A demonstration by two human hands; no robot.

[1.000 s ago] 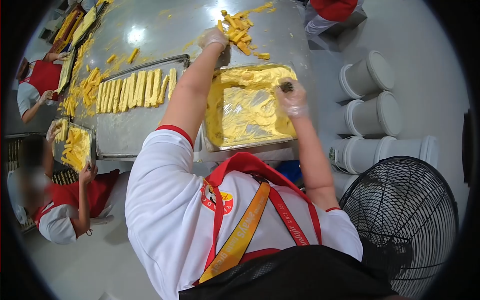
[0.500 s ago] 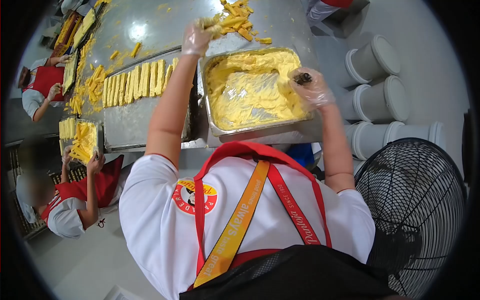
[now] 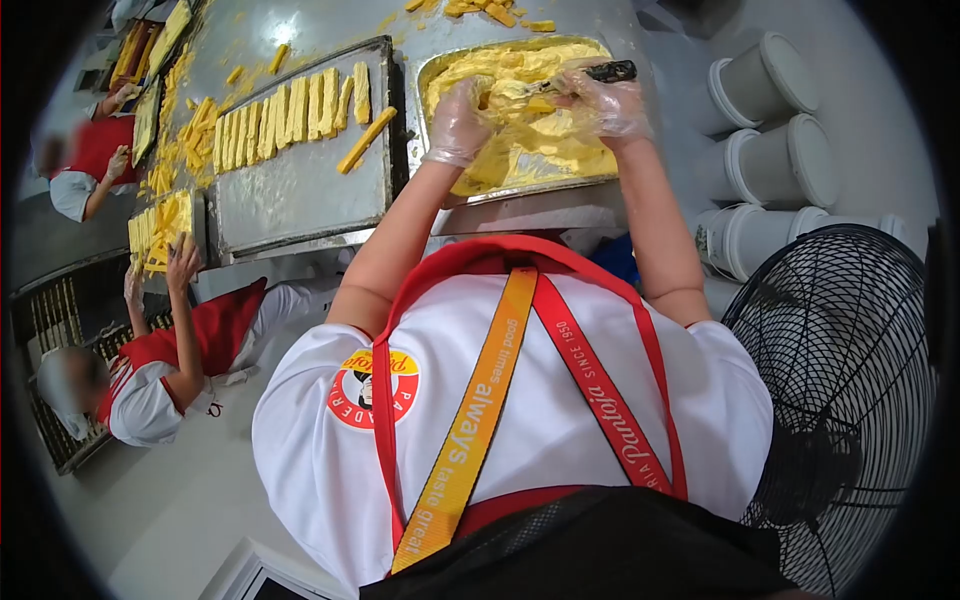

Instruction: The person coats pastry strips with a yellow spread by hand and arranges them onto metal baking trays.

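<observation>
Both hands wear clear plastic gloves and are over a deep metal pan [image 3: 535, 188] of yellow creamy spread [image 3: 505, 165]. My left hand [image 3: 462, 125], at the pan's left side, is closed around a yellow bread stick [image 3: 486, 100], mostly hidden by the fingers. On the pan's right side, my right hand [image 3: 608, 108] grips a spatula [image 3: 611, 71] by its black handle; its metal blade points left toward my left hand, partly covered in spread. Left of the pan, a metal tray [image 3: 300, 205] bears a row of coated sticks [image 3: 290, 112] and a plainer stick [image 3: 366, 140] lying aslant.
Loose yellow sticks [image 3: 480, 10] lie beyond the pan, and more [image 3: 200, 125] lie left of the tray. Two co-workers [image 3: 215, 325] [image 3: 95, 160] handle trays at the left. White buckets [image 3: 765, 80] and a black fan [image 3: 840, 400] stand at the right.
My left hand has come back from the loose sticks at the far side to the pan. My right hand has turned the spatula so its blade points left. The view has shifted slightly.
</observation>
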